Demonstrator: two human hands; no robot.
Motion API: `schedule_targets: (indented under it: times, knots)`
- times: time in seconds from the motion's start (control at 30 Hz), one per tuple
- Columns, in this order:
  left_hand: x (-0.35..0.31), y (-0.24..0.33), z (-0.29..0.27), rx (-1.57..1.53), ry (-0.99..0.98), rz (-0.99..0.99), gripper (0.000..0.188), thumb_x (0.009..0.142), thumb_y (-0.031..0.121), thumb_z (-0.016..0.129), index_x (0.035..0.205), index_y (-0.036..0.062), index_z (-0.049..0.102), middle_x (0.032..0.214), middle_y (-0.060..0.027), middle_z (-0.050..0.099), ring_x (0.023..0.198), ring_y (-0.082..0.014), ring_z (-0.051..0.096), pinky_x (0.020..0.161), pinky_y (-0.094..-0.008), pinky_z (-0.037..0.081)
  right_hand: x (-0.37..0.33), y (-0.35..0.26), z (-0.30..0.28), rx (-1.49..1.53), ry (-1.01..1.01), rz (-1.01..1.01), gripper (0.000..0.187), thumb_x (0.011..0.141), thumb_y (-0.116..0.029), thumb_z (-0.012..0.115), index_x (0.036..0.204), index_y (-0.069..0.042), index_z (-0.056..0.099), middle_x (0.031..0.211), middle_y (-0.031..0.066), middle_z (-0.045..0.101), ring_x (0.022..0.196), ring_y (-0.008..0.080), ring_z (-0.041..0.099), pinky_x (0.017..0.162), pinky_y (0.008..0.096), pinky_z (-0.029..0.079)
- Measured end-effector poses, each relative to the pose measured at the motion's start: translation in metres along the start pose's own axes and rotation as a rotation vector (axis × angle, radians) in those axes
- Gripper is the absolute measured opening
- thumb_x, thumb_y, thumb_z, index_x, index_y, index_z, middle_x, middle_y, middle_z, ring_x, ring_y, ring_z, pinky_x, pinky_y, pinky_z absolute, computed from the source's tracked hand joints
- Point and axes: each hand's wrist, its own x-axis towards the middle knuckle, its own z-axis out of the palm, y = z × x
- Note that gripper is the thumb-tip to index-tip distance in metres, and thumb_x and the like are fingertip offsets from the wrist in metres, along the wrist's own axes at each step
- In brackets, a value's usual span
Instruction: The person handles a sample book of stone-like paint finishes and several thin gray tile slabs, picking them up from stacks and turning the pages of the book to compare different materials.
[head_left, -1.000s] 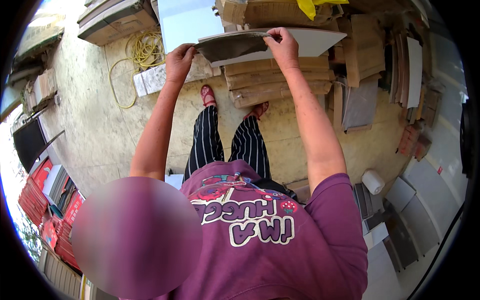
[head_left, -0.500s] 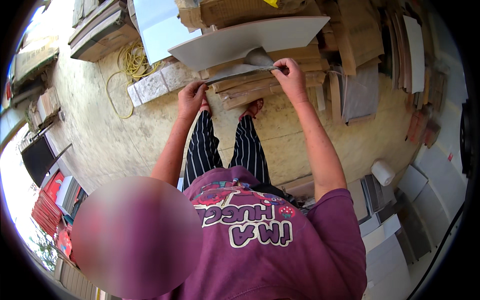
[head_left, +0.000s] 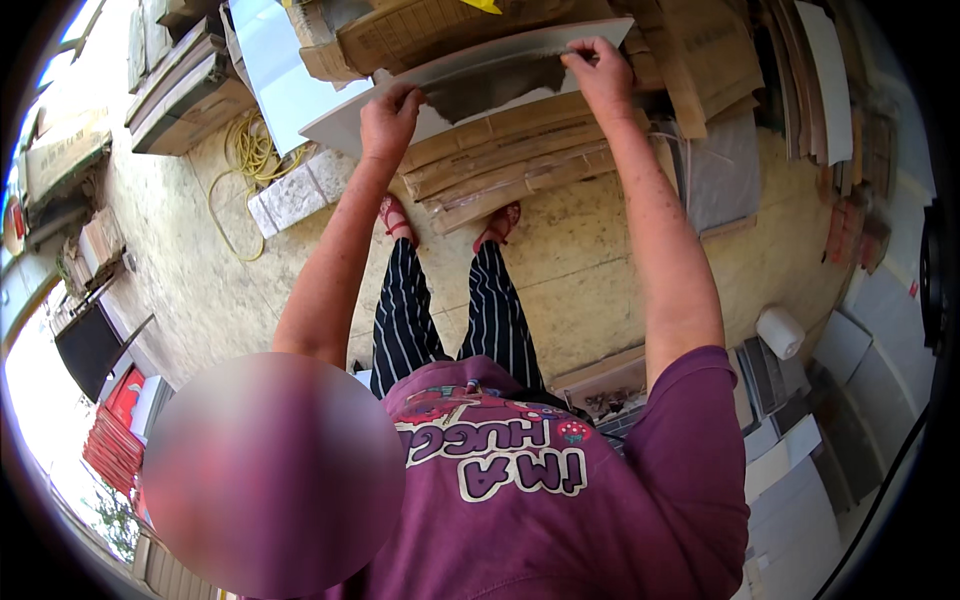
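A dark grey-brown cloth (head_left: 495, 92) hangs stretched between my two hands. My left hand (head_left: 389, 122) pinches one upper corner, and my right hand (head_left: 602, 76) grips the other. Behind the cloth stands a large pale panel (head_left: 335, 122), tilted, its long edge running from beside my left hand to beyond my right. The panel rests by a stack of flat cardboard boxes (head_left: 520, 150). Whether the cloth touches the panel's face I cannot tell.
A coiled yellow hose or cord (head_left: 250, 150) and a white speckled block (head_left: 305, 190) lie on the floor to the left. More cardboard packs (head_left: 690, 70) and upright panels (head_left: 825, 80) stand at the right. A white roll (head_left: 780, 332) is farther back right.
Both hands have moved up and away from me with the cloth. It was seen nearly edge-on and folded; now it hangs spread before the panel.
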Motion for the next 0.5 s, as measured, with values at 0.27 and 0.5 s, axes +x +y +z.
schedule_targets:
  times: [0.27,0.5]
  knots:
    - [0.037,0.098,0.027,-0.028,-0.098,0.196,0.020,0.086,0.012,0.057,0.100,-0.0016,0.063,0.080,-0.0055,0.067,0.070,-0.0098,0.061,0.067,-0.0220,0.049,0.061,-0.014,-0.073,0.034,0.195,-0.142,0.015,0.071,-0.012,0.070,0.083,-0.006,0.064,0.076,0.0038,0.064,0.067,0.0136,0.059,0.064,0.0267,0.048]
    - [0.043,0.117,0.074,-0.065,-0.130,0.269,0.019,0.084,0.011,0.058,0.099,-0.0004,0.064,0.079,-0.0045,0.068,0.068,-0.0093,0.061,0.066,-0.0223,0.049,0.066,-0.006,-0.118,-0.017,0.288,-0.152,0.007,0.075,-0.004,0.063,0.082,-0.003,0.060,0.071,0.0037,0.062,0.066,0.0102,0.058,0.062,0.0250,0.048]
